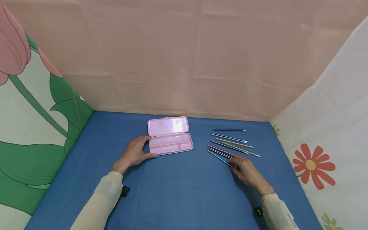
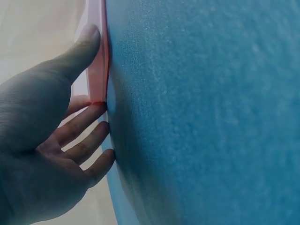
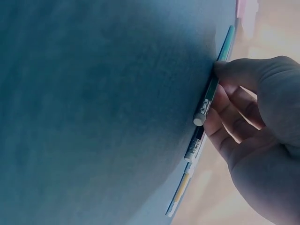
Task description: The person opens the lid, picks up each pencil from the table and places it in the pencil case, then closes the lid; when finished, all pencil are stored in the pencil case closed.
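A pink pencil case (image 1: 164, 145) lies with its lid (image 1: 166, 127) folded back. My left hand (image 1: 135, 152) holds the case at its left end, thumb by the front corner and index finger near the hinge. In the left wrist view the thumb lies along the case's wall (image 2: 97, 75), with the other fingertips close to the cloth. My right hand (image 1: 245, 171) pinches a green pencil (image 3: 226, 47) between thumb and fingers, toward its eraser end. Just behind it, a red pencil (image 1: 218, 150) and dark pencils lie partly under the fingers.
Farther back on the right lie several more pencils: a dark one (image 1: 229, 130), light blue ones (image 1: 225, 136) and yellow ones (image 1: 241, 149). Blue cloth (image 1: 178, 191) covers the table. Fabric walls stand behind and at both sides.
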A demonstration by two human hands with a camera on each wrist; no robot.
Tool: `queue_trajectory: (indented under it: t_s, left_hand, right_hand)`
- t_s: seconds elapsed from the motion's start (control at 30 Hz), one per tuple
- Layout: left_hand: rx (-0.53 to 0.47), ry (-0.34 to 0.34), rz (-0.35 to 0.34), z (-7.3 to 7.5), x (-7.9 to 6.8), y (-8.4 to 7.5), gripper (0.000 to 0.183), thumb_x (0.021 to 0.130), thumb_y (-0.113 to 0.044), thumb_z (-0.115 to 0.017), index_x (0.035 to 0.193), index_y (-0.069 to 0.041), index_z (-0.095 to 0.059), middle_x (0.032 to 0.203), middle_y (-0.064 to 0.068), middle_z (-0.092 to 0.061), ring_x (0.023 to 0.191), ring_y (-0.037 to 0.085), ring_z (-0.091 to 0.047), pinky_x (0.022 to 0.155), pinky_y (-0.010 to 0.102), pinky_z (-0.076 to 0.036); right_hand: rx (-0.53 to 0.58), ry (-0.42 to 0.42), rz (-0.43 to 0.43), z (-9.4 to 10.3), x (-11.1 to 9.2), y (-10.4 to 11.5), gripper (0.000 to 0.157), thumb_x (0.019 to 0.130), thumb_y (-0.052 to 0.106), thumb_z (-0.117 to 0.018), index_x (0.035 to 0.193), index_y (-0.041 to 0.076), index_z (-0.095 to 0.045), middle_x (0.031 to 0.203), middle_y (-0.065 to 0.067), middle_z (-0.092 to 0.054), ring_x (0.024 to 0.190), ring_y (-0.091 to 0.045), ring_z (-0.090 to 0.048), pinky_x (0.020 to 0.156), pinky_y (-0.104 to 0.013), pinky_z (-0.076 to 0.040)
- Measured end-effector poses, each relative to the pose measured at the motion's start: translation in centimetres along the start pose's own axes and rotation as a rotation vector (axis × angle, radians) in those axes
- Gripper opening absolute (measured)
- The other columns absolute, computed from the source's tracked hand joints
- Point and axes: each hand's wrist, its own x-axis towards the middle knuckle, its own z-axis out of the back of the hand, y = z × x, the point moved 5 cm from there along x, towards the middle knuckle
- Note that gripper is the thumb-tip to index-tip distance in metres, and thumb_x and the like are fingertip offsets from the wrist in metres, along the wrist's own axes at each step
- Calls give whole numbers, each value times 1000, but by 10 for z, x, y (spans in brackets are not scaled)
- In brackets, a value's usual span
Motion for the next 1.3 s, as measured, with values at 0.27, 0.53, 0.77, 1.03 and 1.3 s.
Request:
queue_trajectory:
  t_s: [0.27, 0.53, 0.77, 1.03, 1.3]
  left_hand:
    - [6, 3, 11, 0, 0, 0, 86, 93, -39, -95, 160, 0, -56, 166, 30, -56, 154, 55, -53, 128, 77, -38]
    - [10, 5, 5, 1, -2, 4, 87, 93, -40, -95, 158, 1, -56, 166, 32, -56, 155, 57, -51, 127, 78, -38]
    - [15, 9, 1, 2, -1, 3, 86, 94, -40, -94, 159, 1, -55, 166, 32, -55, 155, 57, -52, 127, 78, -39]
    - [14, 20, 6, 2, 0, -2, 85, 93, -40, -95, 157, 0, -57, 165, 31, -56, 152, 56, -54, 125, 76, -43]
    - [6, 19, 25, 3, -1, -2, 85, 94, -40, -95, 158, -1, -56, 166, 29, -57, 153, 54, -54, 126, 75, -43]
  right_hand:
    - [18, 13, 1, 1, 2, 0, 28, 91, -10, -85, 114, 6, -84, 97, 0, -76, 84, -5, -62, 72, -29, -57]
    - [50, 21, -2, 2, -1, 7, 29, 92, -10, -83, 116, 7, -85, 99, 0, -75, 85, -5, -61, 73, -28, -56]
    - [75, -7, 16, 8, 3, 11, 32, 92, -10, -84, 117, 9, -84, 103, 0, -76, 89, -8, -65, 75, -30, -60]
    - [66, -24, 60, 11, 19, 20, 29, 95, -8, -82, 118, 9, -84, 108, -2, -78, 93, -11, -69, 81, -37, -63]
    - [86, -44, 116, 10, 47, 36, 25, 96, -7, -80, 117, 7, -84, 110, -3, -78, 96, -15, -72, 85, -42, -64]
